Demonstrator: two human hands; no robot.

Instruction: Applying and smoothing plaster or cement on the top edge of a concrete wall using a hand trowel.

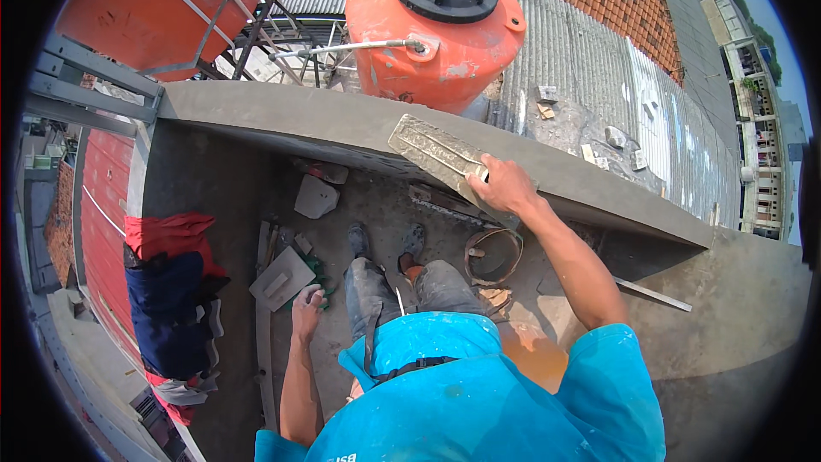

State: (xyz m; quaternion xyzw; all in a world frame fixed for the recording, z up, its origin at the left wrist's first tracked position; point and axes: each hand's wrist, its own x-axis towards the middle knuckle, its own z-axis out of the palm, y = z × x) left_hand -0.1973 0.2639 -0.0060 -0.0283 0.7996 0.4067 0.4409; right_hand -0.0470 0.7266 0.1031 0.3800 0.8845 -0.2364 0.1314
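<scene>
My right hand [506, 186] is wrapped round the grip of a long rectangular plastering float [432, 152], which is smeared with grey mortar. The float lies across the top of the low grey wall [282, 109], tilted down to the right. My left hand [308, 308] hangs low on the left with its fingers curled in, and I see nothing in it. Just beyond that hand, a flat pale board or trowel [282, 279] lies near the floor beside something green. Its handle side is only partly visible.
A round bucket [493, 257] stands right of my feet. Across the wall rises an orange water tank [436, 43] with a black lid. Red and navy clothes [175, 308] hang over the left edge. A straight bar [654, 294] lies at right; a pale slab [316, 197] lies by the wall.
</scene>
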